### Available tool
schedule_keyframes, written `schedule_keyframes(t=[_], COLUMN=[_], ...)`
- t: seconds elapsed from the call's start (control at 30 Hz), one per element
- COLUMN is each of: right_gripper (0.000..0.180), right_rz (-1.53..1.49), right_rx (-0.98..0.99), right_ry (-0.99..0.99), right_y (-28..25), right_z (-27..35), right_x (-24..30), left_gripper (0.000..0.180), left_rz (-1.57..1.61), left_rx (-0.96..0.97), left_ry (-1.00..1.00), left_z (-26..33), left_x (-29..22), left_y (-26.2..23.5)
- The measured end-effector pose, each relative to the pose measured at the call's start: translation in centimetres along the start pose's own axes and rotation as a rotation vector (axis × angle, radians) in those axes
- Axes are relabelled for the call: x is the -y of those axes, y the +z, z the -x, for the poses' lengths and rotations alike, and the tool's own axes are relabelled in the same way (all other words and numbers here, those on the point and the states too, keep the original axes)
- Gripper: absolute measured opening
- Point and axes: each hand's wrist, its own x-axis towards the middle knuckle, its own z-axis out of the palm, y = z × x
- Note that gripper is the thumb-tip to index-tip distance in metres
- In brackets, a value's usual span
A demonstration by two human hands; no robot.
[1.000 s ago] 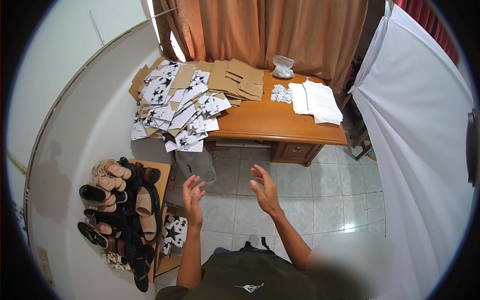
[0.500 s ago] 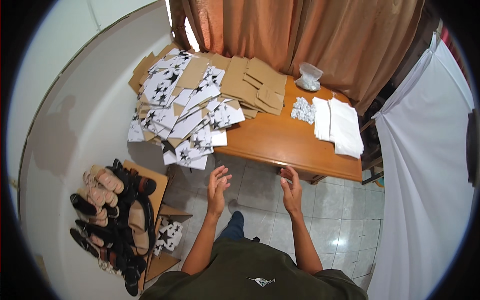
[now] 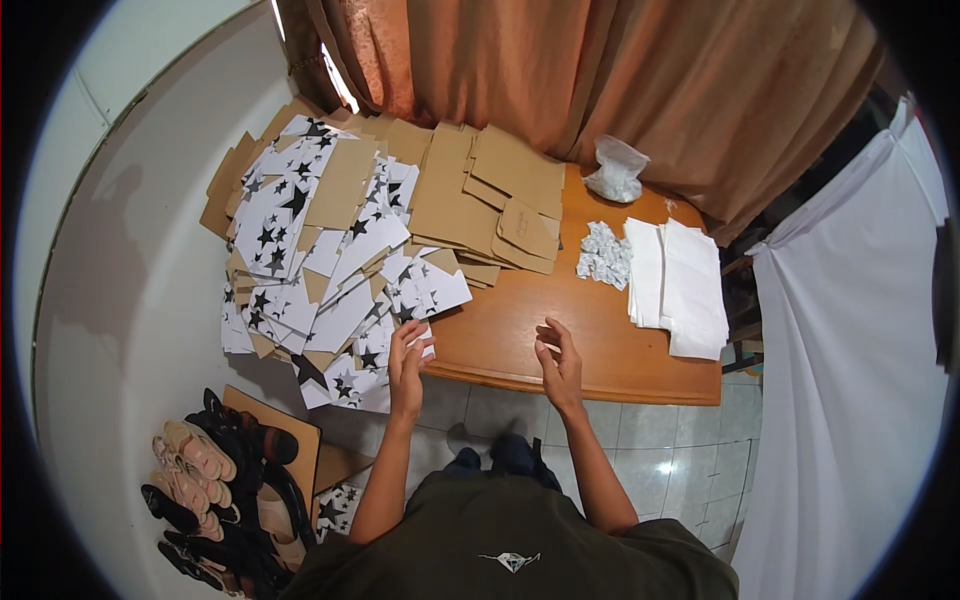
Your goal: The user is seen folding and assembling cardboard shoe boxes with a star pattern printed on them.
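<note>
My left hand (image 3: 408,372) is raised at the table's front edge, beside the lower right part of a heap of white card sheets with black stars (image 3: 345,297). Its fingers are apart and hold nothing. Over the front edge of the brown wooden table (image 3: 490,325) hovers my right hand (image 3: 560,368), also open and holding nothing. Flat brown cardboard pieces (image 3: 445,190) lie stacked behind the starred sheets. Farther right are a small pile of crumpled white-grey pieces (image 3: 604,254), a clear plastic bag (image 3: 616,170) with pale contents, and stacked white sheets (image 3: 690,290).
Sandals and shoes (image 3: 215,480) crowd a cardboard-topped stand at the lower left. An orange-brown curtain (image 3: 500,70) hangs behind the table. White cloth (image 3: 850,350) drapes down the right side. Grey tiles (image 3: 640,450) cover the floor.
I have come closer to the table, so it sits lower in view. Both hands, still open, have moved from over the floor to the table's front edge.
</note>
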Motion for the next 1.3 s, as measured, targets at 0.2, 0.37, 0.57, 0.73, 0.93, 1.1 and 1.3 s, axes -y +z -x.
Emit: schedule_keyframes(t=[0.2, 0.37, 0.57, 0.73, 0.93, 1.1, 1.3], right_gripper=[0.048, 0.048, 0.045, 0.045, 0.048, 0.049, 0.049], right_rz=[-0.012, -0.012, -0.05, -0.029, 0.029, 0.106, 0.276], right_rx=[0.063, 0.099, 0.109, 0.116, 0.107, 0.12, 0.072], right_ry=[-0.001, 0.001, 0.034, 0.067, 0.101, 0.159, 0.133], right_y=[-0.1, -1.8, -4.0, -4.7, -4.5, -2.7, -1.2], right_z=[-6.9, -11.4, -16.1, -19.8, -24.5, -28.7, -32.4], right_x=[-2.0, -3.8, -7.5, -10.1, -13.5, -16.4, -19.0], left_gripper=[0.048, 0.046, 0.044, 0.043, 0.041, 0.038, 0.05], left_rz=[-0.048, -0.049, -0.106, -0.142, -0.185, -0.279, -0.49], left_rx=[-0.052, -0.097, -0.099, -0.081, -0.002, 0.031, 0.015], left_ry=[-0.053, -0.099, -0.144, -0.212, -0.231, -0.148, -0.201], left_z=[-4.7, -7.4, -11.0, -14.3, -22.3, -29.3, -33.0], left_x=[0.3, 1.4, 3.0, 4.8, 8.6, 14.3, 14.8], left_y=[3.1, 6.5, 11.0, 13.3, 15.9, 16.0, 18.6])
